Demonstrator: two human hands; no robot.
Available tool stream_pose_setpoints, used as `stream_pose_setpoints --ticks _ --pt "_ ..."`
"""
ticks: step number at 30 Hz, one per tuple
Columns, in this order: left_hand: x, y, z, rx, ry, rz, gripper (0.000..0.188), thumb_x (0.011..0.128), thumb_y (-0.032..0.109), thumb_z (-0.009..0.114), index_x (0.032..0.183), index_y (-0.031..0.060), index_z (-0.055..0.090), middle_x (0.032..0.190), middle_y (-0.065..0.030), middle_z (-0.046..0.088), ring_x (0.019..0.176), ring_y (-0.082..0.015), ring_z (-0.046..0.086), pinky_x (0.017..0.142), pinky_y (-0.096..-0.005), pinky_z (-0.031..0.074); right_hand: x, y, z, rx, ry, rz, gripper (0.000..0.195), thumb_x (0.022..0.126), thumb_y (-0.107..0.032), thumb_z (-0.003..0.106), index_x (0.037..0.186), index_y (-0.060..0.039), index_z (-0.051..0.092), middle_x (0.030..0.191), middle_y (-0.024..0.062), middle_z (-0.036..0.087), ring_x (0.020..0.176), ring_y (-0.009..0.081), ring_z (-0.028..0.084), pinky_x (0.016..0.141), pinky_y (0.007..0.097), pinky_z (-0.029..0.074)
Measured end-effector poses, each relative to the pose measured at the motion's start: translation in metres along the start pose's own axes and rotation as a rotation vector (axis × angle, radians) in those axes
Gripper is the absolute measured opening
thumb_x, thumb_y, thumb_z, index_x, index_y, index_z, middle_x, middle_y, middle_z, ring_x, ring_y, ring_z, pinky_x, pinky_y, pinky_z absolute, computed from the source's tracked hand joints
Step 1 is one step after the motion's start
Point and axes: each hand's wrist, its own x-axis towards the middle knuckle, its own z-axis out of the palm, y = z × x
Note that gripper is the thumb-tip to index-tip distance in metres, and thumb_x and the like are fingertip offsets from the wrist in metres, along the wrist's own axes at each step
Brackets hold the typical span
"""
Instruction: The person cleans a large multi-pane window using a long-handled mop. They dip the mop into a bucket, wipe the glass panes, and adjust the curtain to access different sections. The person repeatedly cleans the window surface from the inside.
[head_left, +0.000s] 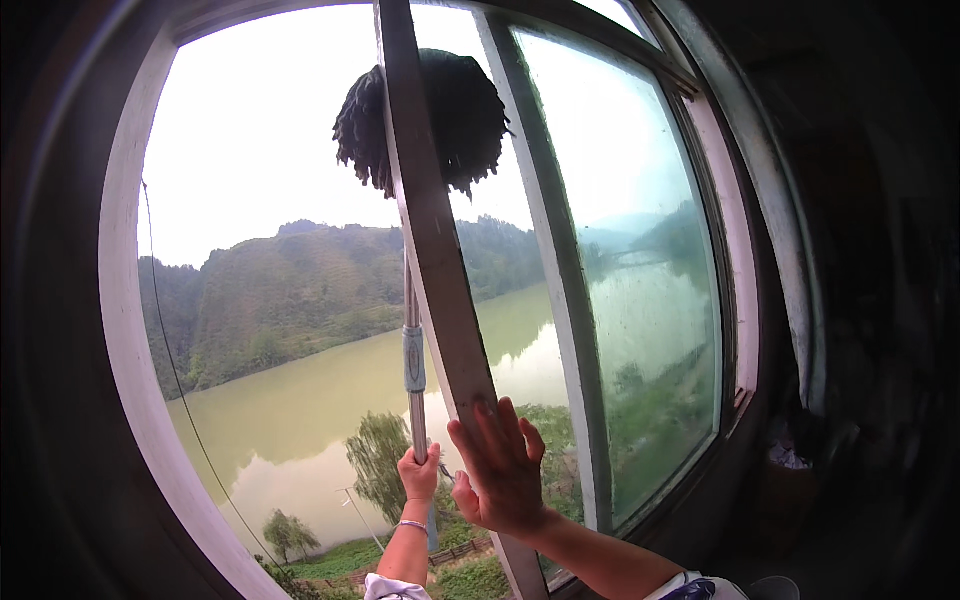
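My left hand (418, 474) grips a metal telescopic pole (417, 420) outside the window, held nearly upright. At the pole's top is a dark, shaggy mop head (466, 112), partly hidden behind a light-coloured sash upright (442, 285). A grey locking collar (413, 358) sits midway along the visible pole. With fingers spread, my right hand (504, 480) rests against the lower part of that sash upright. The pole continues below my left hand, mostly hidden by the wrist.
Right of the upright stand another sash bar (551, 262) and a dirty glass pane (645, 300). The window frame (124, 300) curves along the left. A thin cable (169, 330) hangs outside. Far below lie a river (315, 420), trees and a green bank. The room at right is dark.
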Motion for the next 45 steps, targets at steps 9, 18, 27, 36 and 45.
stream_pose_setpoints --ticks 9,18,27,36,45 --pt "0.129 0.018 0.038 -0.057 -0.027 0.082 0.035 0.085 0.022 0.07 0.064 0.0016 0.05 0.053 0.0007 0.044 0.053 -0.0073 0.04 0.048 -0.0315 0.037 0.001 -0.003 0.003 0.011 0.026 0.0 0.062 0.076 -0.018 0.053 0.138 -0.0147 0.051 0.146 0.0193 0.041 0.139 0.0368 0.034 0.113 0.0455 0.012" --pt "0.029 -0.008 -0.059 0.138 -0.122 -0.047 0.028 0.083 0.018 0.069 0.065 0.0031 0.053 0.054 0.0032 0.043 0.053 -0.0065 0.041 0.049 -0.0292 0.038 -0.001 -0.004 0.001 0.006 0.036 0.005 0.065 0.076 -0.015 0.052 0.14 -0.0163 0.047 0.146 0.0186 0.04 0.139 0.0369 0.034 0.113 0.0471 0.012" --pt "0.075 0.04 -0.008 -0.075 -0.108 -0.053 0.026 0.083 0.017 0.069 0.066 0.0028 0.055 0.056 0.0039 0.048 0.054 -0.0049 0.044 0.05 -0.027 0.039 -0.003 -0.001 0.002 0.033 0.031 0.004 0.062 0.076 -0.014 0.052 0.137 -0.017 0.05 0.145 0.0193 0.041 0.138 0.037 0.035 0.113 0.0472 0.013" --pt "0.072 0.033 0.014 -0.174 -0.154 0.023 0.024 0.082 0.018 0.069 0.07 0.0024 0.055 0.058 0.0046 0.048 0.057 -0.0045 0.041 0.051 -0.0271 0.039 -0.004 -0.005 0.002 0.062 0.061 0.002 0.057 0.078 -0.014 0.052 0.135 -0.0187 0.051 0.145 0.0184 0.041 0.139 0.0363 0.035 0.113 0.0467 0.013" --pt "-0.045 0.01 -0.112 0.196 -0.193 -0.082 0.028 0.08 0.015 0.068 0.06 0.0044 0.052 0.055 0.004 0.049 0.053 -0.0047 0.044 0.047 -0.0264 0.038 -0.004 0.0 0.004 0.052 0.055 0.037 0.059 0.079 -0.01 0.053 0.138 -0.0166 0.05 0.147 0.019 0.04 0.14 0.0369 0.033 0.114 0.048 0.016"
